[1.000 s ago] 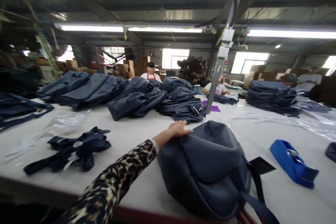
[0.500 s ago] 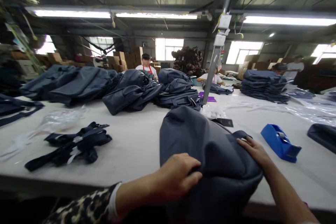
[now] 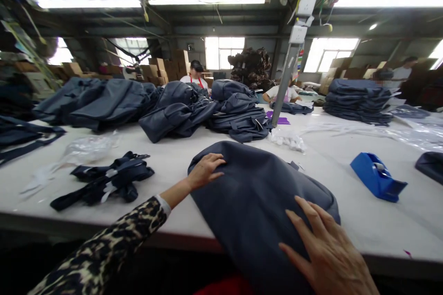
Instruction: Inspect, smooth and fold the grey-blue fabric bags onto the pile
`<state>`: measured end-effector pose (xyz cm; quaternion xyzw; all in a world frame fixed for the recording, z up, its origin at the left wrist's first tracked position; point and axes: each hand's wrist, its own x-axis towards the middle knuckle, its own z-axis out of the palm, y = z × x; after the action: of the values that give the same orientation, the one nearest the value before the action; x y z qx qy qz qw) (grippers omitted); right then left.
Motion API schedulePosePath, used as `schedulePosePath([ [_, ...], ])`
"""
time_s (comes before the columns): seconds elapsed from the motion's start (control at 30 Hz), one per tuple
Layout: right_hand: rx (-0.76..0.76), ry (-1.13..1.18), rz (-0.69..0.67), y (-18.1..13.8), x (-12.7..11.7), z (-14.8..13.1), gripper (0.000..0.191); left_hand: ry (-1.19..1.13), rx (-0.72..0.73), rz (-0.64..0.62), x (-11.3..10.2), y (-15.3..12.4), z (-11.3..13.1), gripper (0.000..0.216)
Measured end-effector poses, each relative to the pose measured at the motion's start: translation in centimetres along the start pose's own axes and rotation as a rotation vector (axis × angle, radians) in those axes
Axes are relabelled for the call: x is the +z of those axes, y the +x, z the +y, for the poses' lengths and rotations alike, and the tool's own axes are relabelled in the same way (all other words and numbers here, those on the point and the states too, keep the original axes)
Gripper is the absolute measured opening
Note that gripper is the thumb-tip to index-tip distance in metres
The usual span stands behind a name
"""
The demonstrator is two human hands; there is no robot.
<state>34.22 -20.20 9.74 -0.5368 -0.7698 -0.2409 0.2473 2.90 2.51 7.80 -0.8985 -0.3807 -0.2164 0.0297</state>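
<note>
A dark blue bag [image 3: 249, 189] lies tilted over the table's near edge, its lower part hanging down in front of me. On its upper left end rests my left hand [image 3: 206, 171], fingers lightly bent and thumb apart, palm down on the fabric. My right hand [image 3: 325, 244] is spread over the bag's lower right side, fingers stretched out and not gripping. The bag's underside is hidden.
Dark straps [image 3: 114, 177] lie bundled at left beside clear plastic [image 3: 88, 150]. A blue tape dispenser [image 3: 377, 177] stands at right. Piled bags [image 3: 176, 108], a stack [image 3: 358, 101] and a metal post [image 3: 285, 80] are farther back. Co-workers [image 3: 195, 78] sit across the white table [image 3: 166, 212].
The bag has been turned and laid flatter, its top shifting left. My left hand moved up and left onto its end. My right hand came nearer, off the strap, and spread out.
</note>
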Motion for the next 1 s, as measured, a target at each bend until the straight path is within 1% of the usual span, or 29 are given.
schedulePosePath([
  [0.07,-0.059,-0.110,0.004,-0.7,0.6,0.1,0.047,0.114,-0.005,-0.048,0.0,-0.3,-3.4,0.047],
  [0.1,-0.072,-0.135,0.005,-1.0,0.8,0.5,0.048,0.149,0.010,-0.067,0.1,-0.5,-4.6,0.052],
  [0.13,-0.079,-0.151,0.006,-1.3,1.0,1.0,0.050,0.175,0.032,-0.076,0.2,-0.7,-5.5,0.057],
  [0.2,-0.090,-0.176,0.002,-2.2,1.4,2.0,0.053,0.218,0.067,-0.053,0.5,-1.1,-6.5,0.066],
  [0.27,-0.101,-0.180,-0.009,-3.6,1.8,3.0,0.056,0.273,0.072,-0.026,0.8,-1.4,-6.7,0.068],
  [0.3,-0.107,-0.165,-0.024,-4.5,2.1,3.3,0.057,0.297,0.076,-0.029,1.0,-1.4,-6.6,0.066],
  [0.33,-0.110,-0.138,-0.049,-5.4,2.5,3.6,0.057,0.314,0.084,-0.042,1.1,-1.4,-6.4,0.060],
  [0.4,-0.079,-0.063,-0.103,-7.3,3.5,3.8,0.054,0.329,0.108,-0.075,1.4,-1.1,-6.0,0.039],
  [0.47,0.010,0.005,-0.142,-9.0,4.3,3.6,0.051,0.320,0.129,-0.086,1.6,-0.7,-5.7,0.020],
  [0.53,0.135,0.052,-0.127,-10.0,4.6,2.8,0.051,0.300,0.143,-0.085,1.7,-0.3,-5.4,0.019],
  [0.6,0.251,0.075,-0.086,-10.3,4.0,1.6,0.052,0.263,0.152,-0.078,1.4,0.1,-5.3,0.019],
  [0.67,0.338,0.063,-0.025,-10.1,2.8,0.1,0.057,0.212,0.156,-0.068,0.4,0.3,-5.5,0.017],
  [0.73,0.396,0.007,0.027,-9.8,1.7,-1.3,0.063,0.160,0.156,-0.056,-1.1,0.3,-5.8,0.016],
  [0.77,0.416,-0.037,0.046,-9.8,1.5,-1.9,0.065,0.113,0.145,-0.048,-2.1,0.3,-5.8,0.016],
  [0.83,0.449,-0.155,0.075,-10.1,1.9,-2.7,0.063,-0.026,0.093,-0.032,-4.1,0.0,-5.6,0.021],
  [0.87,0.451,-0.209,0.084,-10.4,2.4,-2.9,0.060,-0.103,0.058,-0.020,-5.1,-0.2,-5.2,0.024],
  [0.93,0.400,-0.247,0.106,-11.2,3.6,-2.7,0.053,-0.222,0.001,0.016,-6.8,-0.5,-4.3,0.030],
  [1.0,0.284,-0.171,0.114,-11.4,4.1,-1.8,0.044,-0.256,-0.004,0.056,-8.1,-0.6,-3.2,0.032],
])
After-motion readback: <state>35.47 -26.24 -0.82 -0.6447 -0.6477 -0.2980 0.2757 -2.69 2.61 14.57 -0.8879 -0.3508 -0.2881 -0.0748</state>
